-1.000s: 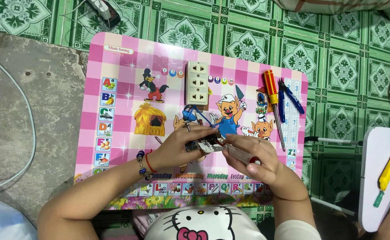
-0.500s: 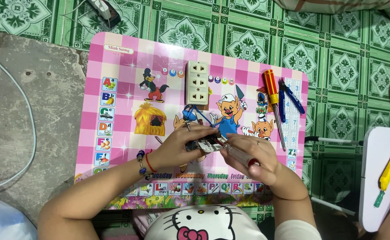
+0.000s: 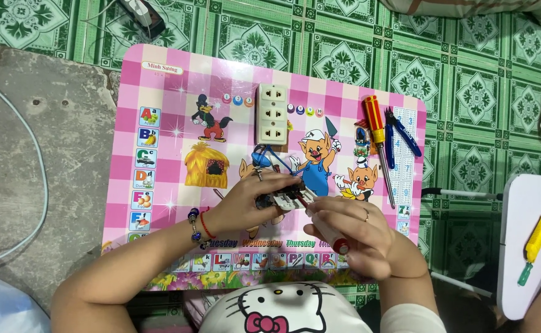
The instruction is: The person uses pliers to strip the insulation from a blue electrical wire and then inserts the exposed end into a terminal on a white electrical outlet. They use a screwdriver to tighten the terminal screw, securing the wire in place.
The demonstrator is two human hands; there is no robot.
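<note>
Item: small electrical socket part [image 3: 281, 198], mid-table [image 3: 159, 111], pinched in our left hand [image 3: 252, 197], fingers closed on it. Our right hand [image 3: 351, 237] wraps a red-capped screwdriver [image 3: 329, 231]; its shaft slants up-left into the part, fingertips just beside.

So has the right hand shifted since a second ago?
Barely. The right hand, gripping a red-tipped tool, has edged slightly down, away from the white socket strip, which has stayed put on the pink table.

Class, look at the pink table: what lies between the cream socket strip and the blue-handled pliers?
In the head view, the red-and-yellow screwdriver lies between the socket strip and the pliers, close beside the pliers, on the pink table.
</note>
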